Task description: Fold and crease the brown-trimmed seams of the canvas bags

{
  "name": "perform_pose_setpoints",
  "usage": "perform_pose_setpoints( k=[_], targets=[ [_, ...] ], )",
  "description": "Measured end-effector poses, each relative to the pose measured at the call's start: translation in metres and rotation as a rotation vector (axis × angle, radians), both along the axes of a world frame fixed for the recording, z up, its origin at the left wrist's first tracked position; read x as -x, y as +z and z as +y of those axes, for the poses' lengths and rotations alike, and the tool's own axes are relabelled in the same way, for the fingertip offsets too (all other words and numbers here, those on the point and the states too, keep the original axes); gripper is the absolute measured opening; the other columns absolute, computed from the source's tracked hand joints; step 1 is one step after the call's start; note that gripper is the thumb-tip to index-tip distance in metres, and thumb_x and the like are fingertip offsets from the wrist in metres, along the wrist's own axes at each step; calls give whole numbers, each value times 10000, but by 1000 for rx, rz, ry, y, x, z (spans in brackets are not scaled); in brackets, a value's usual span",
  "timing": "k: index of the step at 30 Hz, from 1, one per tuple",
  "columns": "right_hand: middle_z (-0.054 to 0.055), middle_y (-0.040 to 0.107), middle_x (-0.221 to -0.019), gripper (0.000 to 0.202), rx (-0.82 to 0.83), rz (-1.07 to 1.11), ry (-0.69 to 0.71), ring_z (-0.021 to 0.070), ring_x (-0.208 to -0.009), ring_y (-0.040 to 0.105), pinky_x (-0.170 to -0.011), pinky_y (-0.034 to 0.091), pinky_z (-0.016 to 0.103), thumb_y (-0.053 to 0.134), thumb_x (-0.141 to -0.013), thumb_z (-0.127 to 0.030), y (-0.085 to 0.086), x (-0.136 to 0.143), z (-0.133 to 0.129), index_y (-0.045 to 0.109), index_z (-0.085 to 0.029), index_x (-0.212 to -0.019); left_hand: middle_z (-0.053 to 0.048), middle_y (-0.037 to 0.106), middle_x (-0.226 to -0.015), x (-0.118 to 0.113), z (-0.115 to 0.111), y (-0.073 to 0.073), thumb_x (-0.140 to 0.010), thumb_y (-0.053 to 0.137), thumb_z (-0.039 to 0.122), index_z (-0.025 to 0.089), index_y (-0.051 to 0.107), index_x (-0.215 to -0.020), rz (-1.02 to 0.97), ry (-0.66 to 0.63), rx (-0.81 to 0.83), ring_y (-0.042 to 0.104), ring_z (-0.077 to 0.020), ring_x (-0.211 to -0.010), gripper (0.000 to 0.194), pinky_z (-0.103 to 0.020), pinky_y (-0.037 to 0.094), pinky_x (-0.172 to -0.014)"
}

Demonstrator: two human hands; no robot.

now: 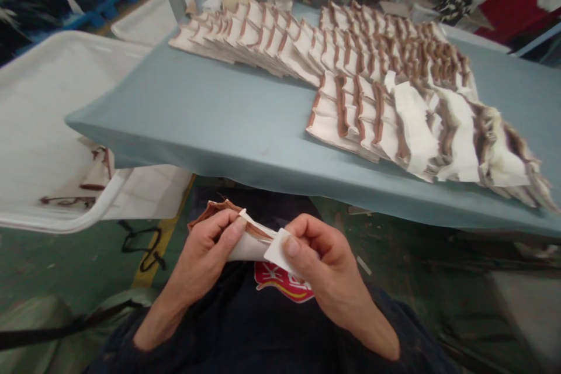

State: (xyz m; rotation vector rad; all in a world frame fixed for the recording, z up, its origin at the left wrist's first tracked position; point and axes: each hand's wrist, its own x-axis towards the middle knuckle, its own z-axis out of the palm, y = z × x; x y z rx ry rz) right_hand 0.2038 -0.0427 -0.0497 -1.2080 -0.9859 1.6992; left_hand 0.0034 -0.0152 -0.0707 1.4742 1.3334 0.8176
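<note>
Above my lap I hold a cream fabric piece (248, 248) with brown trim. Its left end is pinched in my left hand (210, 248), thumb and fingers closed near the upper edge; a brown part sticks out beyond the knuckles. My right hand (322, 257) grips the other end, its thumb pressing a small white rectangular piece (279, 251) against the fabric. Whether that white piece is attached to the fabric, I cannot tell. Parts of the fabric are hidden behind my fingers.
Beyond my hands stands a table with a blue-grey cover (210, 111). Overlapping rows of similar cream and brown fabric pieces (350, 111) lie on it, some with white strips (416, 123). To the left is a large white plastic bin (65, 64) with brown-trimmed scraps inside.
</note>
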Motion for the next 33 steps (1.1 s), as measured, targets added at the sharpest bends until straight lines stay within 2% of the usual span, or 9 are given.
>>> perform_pose_setpoints(
  k=[2, 6, 12, 17, 25, 33],
  targets=[
    [-37, 586, -588, 453, -57, -70, -4, 94, -468, 476, -438, 351, 205, 763, -913, -618, 3, 4, 0, 601, -210, -797, 5, 632, -659, -2, -1, 5, -1010, 537, 397, 188, 713, -763, -25, -14, -24, 535, -151, -574, 369, -239, 412, -525],
    [-42, 595, -568, 307, -178, -232, -38, 99, -446, 494, -416, 355, 207, 715, -954, -468, -2, 13, 4, 633, -216, -798, 14, 609, -635, -9, -5, 13, -1027, 506, 358, 195, 646, -690, -39, -15, -95, 536, -142, -564, 400, -234, 411, -512],
    [-51, 577, -553, 273, -230, -354, -54, 99, -446, 481, -412, 333, 212, 707, -939, -433, 1, 18, 5, 630, -223, -783, 18, 584, -599, -10, -8, 17, -1016, 494, 346, 192, 639, -663, -78, -2, -105, 512, -135, -532, 411, -230, 402, -482],
    [-53, 573, -551, 259, -236, -428, -40, 101, -458, 483, -422, 346, 206, 674, -947, -424, 3, 23, 5, 612, -223, -796, 20, 572, -592, -7, -9, 17, -999, 507, 359, 191, 626, -655, -98, 26, -78, 466, -132, -517, 401, -242, 367, -463],
    [-61, 565, -562, 253, -214, -532, 7, 98, -465, 481, -436, 338, 205, 669, -941, -403, 6, 29, 8, 577, -228, -783, 20, 554, -615, -2, -11, 14, -1006, 506, 372, 185, 621, -655, -115, 20, -77, 477, -135, -555, 414, -242, 392, -502],
    [-76, 538, -574, 289, -132, -410, 72, 86, -465, 452, -467, 298, 211, 664, -961, -441, -6, 27, 13, 551, -225, -806, 19, 553, -621, 2, -10, 3, -998, 537, 412, 181, 642, -663, -123, 62, 12, 461, -143, -567, 421, -250, 387, -513]
  ],
)
